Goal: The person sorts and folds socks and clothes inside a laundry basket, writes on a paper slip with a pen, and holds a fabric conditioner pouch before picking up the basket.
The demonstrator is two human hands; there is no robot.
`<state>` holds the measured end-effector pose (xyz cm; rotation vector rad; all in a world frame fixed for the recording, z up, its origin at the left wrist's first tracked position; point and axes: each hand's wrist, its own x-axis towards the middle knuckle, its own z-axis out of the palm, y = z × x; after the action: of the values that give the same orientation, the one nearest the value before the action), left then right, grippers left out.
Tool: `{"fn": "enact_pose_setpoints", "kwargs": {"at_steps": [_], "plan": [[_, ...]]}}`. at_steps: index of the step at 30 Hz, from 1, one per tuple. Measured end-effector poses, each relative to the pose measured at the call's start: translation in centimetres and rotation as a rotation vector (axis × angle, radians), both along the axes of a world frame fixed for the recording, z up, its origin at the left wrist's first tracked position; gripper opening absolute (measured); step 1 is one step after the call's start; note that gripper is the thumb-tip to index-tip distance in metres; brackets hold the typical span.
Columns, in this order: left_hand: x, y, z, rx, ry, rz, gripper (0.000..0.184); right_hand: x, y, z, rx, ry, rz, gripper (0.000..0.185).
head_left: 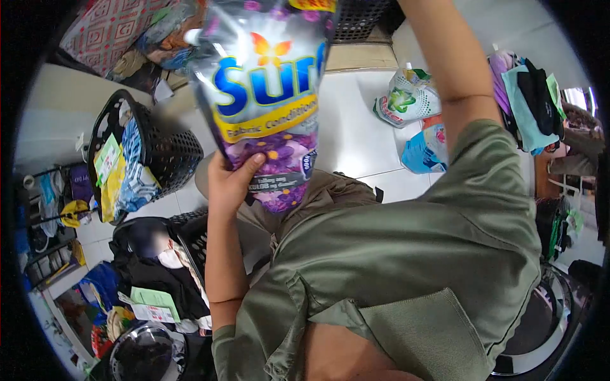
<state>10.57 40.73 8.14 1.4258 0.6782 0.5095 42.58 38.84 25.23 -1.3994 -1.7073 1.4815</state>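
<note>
A large Surf fabric conditioner pouch (267, 76), dark with purple flowers and a yellow band, hangs upright in front of me. My left hand (232, 181) grips its lower left edge. The thumb presses on the front, and the other fingers are hidden behind the pouch. Its top runs past the upper edge of the view. My right arm reaches upward, and its hand is out of view beyond that edge.
On the white floor at right stand a green-and-white refill pack (406, 98) and a blue pack (426, 149). At left are a black laundry basket (181, 155) of clothes and dark clothes (184, 286) with paper slips. Folded clothes (530, 105) are stacked at far right.
</note>
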Motion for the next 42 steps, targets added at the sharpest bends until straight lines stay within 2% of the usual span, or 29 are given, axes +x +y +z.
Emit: {"fn": "enact_pose_setpoints", "kwargs": {"at_steps": [2, 3, 4, 5, 6, 7, 8, 9, 14, 16, 17, 19, 20, 22, 24, 25, 26, 27, 28, 30, 31, 34, 35, 37, 38, 39, 40, 41, 42], "plan": [[1.8, -0.3, -0.7, -0.077, 0.043, -0.050, 0.035, -2.2, -1.5, -0.9, 0.018, -0.439, -0.201, 0.033], [2.7, -0.5, -1.4, -0.109, 0.016, -0.070, 0.036, -2.0, -2.1, -3.6, 0.328, -0.563, -0.271, 0.035], [3.6, -0.6, -2.2, -0.141, -0.017, -0.088, 0.038, -1.6, -2.2, -4.9, 0.375, -0.654, -0.356, 0.036], [4.4, -0.4, -3.5, -0.110, 0.014, -0.083, 0.042, -1.6, -2.9, -4.6, 0.380, -0.648, -0.429, 0.037], [5.1, 0.1, -4.3, -0.131, 0.003, -0.138, 0.058, -1.7, -3.8, -4.3, 0.383, -0.641, -0.498, 0.038], [5.9, 1.0, -4.9, -0.128, -0.098, -0.124, 0.063, -1.5, -4.4, -5.0, 0.384, -0.638, -0.491, 0.038], [6.5, 1.8, -5.2, -0.127, -0.196, -0.111, 0.068, -1.3, -5.1, -6.5, 0.485, -0.597, -0.507, 0.029], [6.3, 3.3, -5.7, -0.094, -0.130, -0.080, 0.073, -1.6, -5.6, -7.8, 0.584, -0.551, -0.525, 0.022], [1.9, 6.0, -6.2, 0.029, 0.005, 0.129, 0.058, 0.8, -5.9, -15.2, 0.716, -0.812, -0.629, 0.026], [-0.4, 5.8, -6.3, 0.030, 0.022, 0.181, 0.055, 3.7, -5.7, -18.3, 0.550, -0.945, -0.836, 0.022], [-1.7, 5.7, -6.6, 0.038, 0.040, 0.216, 0.053, 5.2, -5.6, -19.9, 0.555, -0.938, -0.829, 0.022], [-3.4, 5.2, -6.5, 0.078, 0.050, 0.271, 0.050, 8.3, -5.9, -22.9, 0.485, -0.908, -0.999, 0.021], [-4.2, 4.7, -6.1, 0.077, 0.053, 0.275, 0.050, 9.4, -6.3, -24.4, 0.484, -0.905, -0.995, 0.021], [-5.4, 4.2, -5.4, 0.111, 0.076, 0.268, 0.050, 11.8, -6.9, -27.0, 0.292, -1.043, -1.096, 0.021], [-6.1, 4.0, -5.6, 0.138, 0.088, 0.280, 0.047, 14.0, -8.0, -30.2, 0.110, -1.143, -1.064, 0.020], [-6.4, 3.9, -5.8, 0.136, 0.091, 0.291, 0.047, 15.2, -8.9, -32.5, 0.108, -1.139, -1.057, 0.020], [-6.7, 3.7, -5.8, 0.134, 0.094, 0.301, 0.046, 16.5, -10.0, -35.0, -0.051, -1.155, -1.127, 0.020], [-6.8, 3.6, -5.7, 0.138, 0.095, 0.308, 0.046, 16.7, -10.1, -35.6, -0.206, -1.166, -1.196, 0.022], [-6.8, 3.5, -5.6, 0.142, 0.110, 0.307, 0.047, 17.1, -10.0, -35.8, -0.198, -1.162, -1.190, 0.022], [-7.0, 3.0, -5.3, 0.148, 0.125, 0.333, 0.047, 16.5, -8.7, -34.6, -0.351, -1.208, -1.361, 0.026], [-7.0, 2.7, -5.2, 0.154, 0.119, 0.313, 0.048, 18.2, -8.9, -36.0, -0.356, -1.199, -1.322, 0.027], [-8.0, 1.7, -5.2, 0.195, 0.157, 0.321, 0.053, 18.5, -9.7, -36.1, -0.183, -1.357, -1.268, 0.032], [-8.4, 1.5, -5.4, 0.213, 0.172, 0.310, 0.055, 17.9, -10.1, -36.3, 0.072, -1.563, -1.197, 0.037], [-9.1, 0.8, -4.3, 0.203, 0.245, 0.329, 0.057, 14.8, -8.1, -33.2, -0.081, -1.732, -1.057, 0.052], [-9.7, 0.6, -4.3, 0.344, 0.222, 0.325, 0.057, 11.2, -6.3, -30.0, 0.055, -1.539, -1.202, 0.056], [-10.5, 0.2, -3.8, 0.432, 0.274, 0.347, 0.059, 8.9, -4.4, -28.9, 0.304, -1.595, -1.164, 0.056], [-11.4, -0.5, -2.8, 0.488, 0.349, 0.376, 0.059, 5.8, -2.4, -27.7, 0.369, -1.554, -1.121, 0.057], [-12.2, -1.2, -1.5, 0.467, 0.379, 0.438, 0.057, 5.6, 0.0, -29.7, 0.368, -1.361, -1.105, 0.061], [-13.5, -1.7, -0.4, 0.551, 0.390, 0.460, 0.056, 4.8, 2.7, -31.0, 0.368, -1.152, -0.971, 0.058]]}}
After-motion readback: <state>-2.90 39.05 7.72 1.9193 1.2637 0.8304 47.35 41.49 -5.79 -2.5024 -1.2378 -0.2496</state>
